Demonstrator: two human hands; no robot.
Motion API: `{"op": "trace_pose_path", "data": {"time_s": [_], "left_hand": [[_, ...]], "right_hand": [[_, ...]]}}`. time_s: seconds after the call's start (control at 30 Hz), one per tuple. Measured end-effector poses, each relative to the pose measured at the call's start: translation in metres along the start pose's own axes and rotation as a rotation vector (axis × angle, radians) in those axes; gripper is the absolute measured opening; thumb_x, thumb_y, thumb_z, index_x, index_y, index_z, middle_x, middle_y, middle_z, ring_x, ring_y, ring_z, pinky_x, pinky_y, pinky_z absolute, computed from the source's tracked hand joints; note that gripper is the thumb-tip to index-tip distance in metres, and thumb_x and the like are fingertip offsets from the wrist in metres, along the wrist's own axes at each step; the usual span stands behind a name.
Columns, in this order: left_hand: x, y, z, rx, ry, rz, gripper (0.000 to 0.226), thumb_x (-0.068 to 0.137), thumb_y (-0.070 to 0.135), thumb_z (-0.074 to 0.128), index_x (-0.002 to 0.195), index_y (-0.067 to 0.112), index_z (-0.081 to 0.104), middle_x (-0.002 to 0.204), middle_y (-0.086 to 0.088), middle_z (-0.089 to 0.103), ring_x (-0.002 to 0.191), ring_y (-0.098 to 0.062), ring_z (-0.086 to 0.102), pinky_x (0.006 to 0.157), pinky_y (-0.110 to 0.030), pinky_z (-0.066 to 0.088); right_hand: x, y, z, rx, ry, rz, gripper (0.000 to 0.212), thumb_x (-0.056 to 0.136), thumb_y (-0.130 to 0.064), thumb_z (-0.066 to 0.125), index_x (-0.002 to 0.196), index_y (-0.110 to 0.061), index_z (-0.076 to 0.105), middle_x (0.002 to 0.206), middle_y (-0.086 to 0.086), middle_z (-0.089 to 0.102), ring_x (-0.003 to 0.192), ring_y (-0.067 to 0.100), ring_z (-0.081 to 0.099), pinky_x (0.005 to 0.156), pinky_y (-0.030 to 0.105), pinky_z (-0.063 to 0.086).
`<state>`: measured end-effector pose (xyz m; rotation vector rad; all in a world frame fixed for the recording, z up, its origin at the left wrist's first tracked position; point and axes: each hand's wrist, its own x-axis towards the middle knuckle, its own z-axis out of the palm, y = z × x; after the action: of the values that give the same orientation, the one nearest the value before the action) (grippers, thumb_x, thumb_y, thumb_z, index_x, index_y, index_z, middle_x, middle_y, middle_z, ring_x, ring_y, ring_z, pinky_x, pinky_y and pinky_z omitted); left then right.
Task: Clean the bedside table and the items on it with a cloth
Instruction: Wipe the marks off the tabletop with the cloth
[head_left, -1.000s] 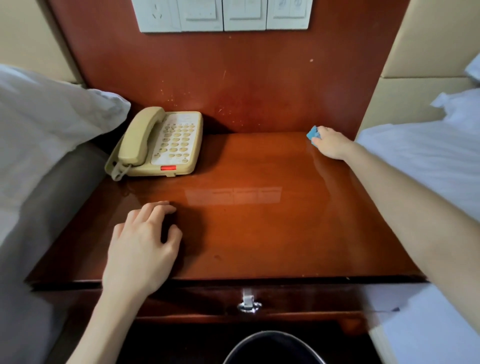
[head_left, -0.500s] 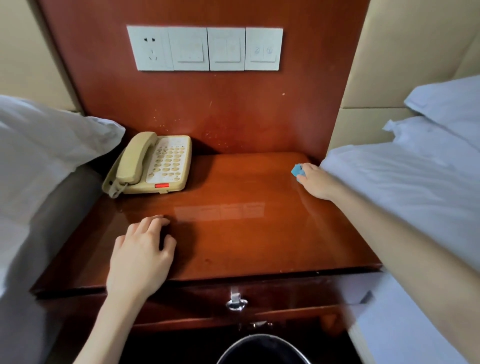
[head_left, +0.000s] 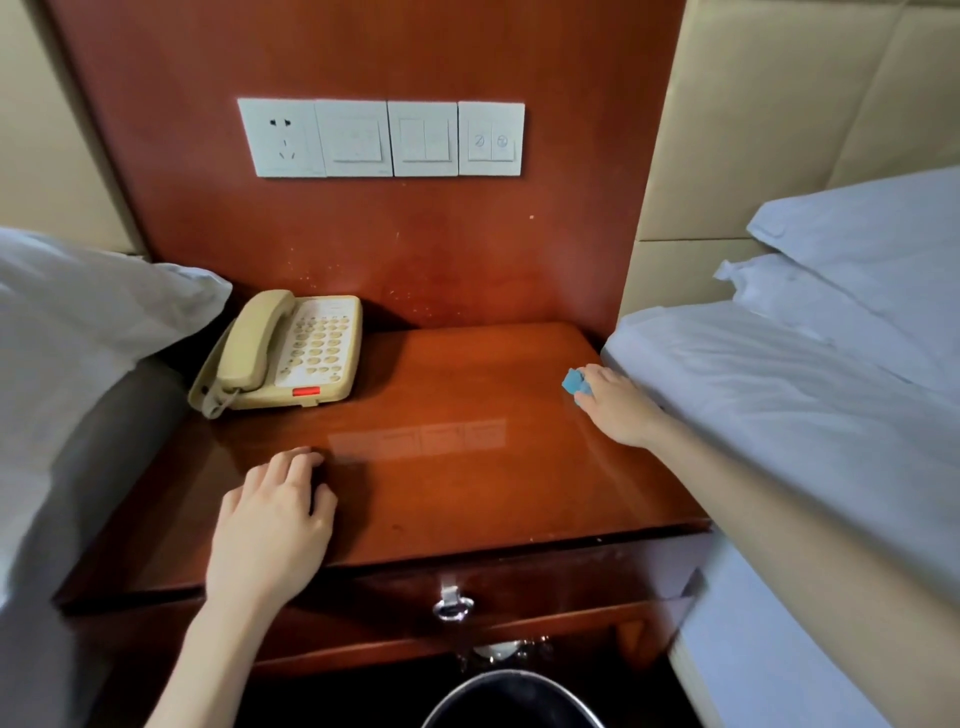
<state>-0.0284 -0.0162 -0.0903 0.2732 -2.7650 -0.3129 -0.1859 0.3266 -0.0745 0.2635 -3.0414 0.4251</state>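
Note:
A glossy reddish wooden bedside table fills the middle of the view. A beige telephone with its handset on the cradle stands at the table's back left corner. My right hand is on the right side of the tabletop beside the bed and holds a small blue cloth, which peeks out past the fingers and lies against the wood. My left hand rests palm down near the table's front left, its fingers loosely bent and holding nothing.
A white pillow presses in from the left and a bed with white sheets borders the right edge. A socket and switch panel sits on the wooden back wall. Below are a drawer pull and a dark bin.
My right hand has drawn the blue cloth from the back right corner toward the front along the table's right edge. The view has tilted up, showing the switch panel. The left hand stays put.

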Motion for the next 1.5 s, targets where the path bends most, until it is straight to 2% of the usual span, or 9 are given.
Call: {"op": "trace_pose_path", "data": {"time_s": [0.4, 1.03, 1.5], "left_hand": [[-0.001, 0.0, 0.001, 0.015, -0.008, 0.016, 0.037, 0.092, 0.031, 0.045, 0.128, 0.02, 0.051, 0.137, 0.001, 0.051, 0.123, -0.024, 0.047, 0.098, -0.041, 0.037], [0.001, 0.0, 0.002, 0.028, -0.009, 0.022, 0.038, 0.091, 0.03, 0.045, 0.126, 0.018, 0.052, 0.135, -0.003, 0.052, 0.12, -0.03, 0.048, 0.096, -0.046, 0.038], [0.0, -0.001, 0.002, 0.008, -0.017, 0.032, 0.039, 0.093, 0.03, 0.044, 0.129, 0.017, 0.051, 0.138, -0.004, 0.05, 0.123, -0.031, 0.046, 0.098, -0.047, 0.036]], "right_hand": [[-0.048, -0.009, 0.005, -0.078, 0.037, -0.021, 0.049, 0.103, -0.03, 0.027, 0.149, -0.014, 0.021, 0.157, 0.005, 0.024, 0.143, 0.022, 0.024, 0.116, 0.038, 0.018], [-0.119, -0.009, 0.003, -0.007, 0.06, -0.063, 0.047, 0.101, -0.029, 0.034, 0.146, -0.022, 0.03, 0.157, -0.003, 0.026, 0.143, 0.016, 0.024, 0.115, 0.032, 0.017], [-0.139, -0.016, 0.002, 0.026, 0.186, -0.043, 0.041, 0.097, -0.021, 0.042, 0.138, -0.017, 0.044, 0.149, -0.001, 0.041, 0.133, 0.018, 0.038, 0.108, 0.029, 0.024]]}}
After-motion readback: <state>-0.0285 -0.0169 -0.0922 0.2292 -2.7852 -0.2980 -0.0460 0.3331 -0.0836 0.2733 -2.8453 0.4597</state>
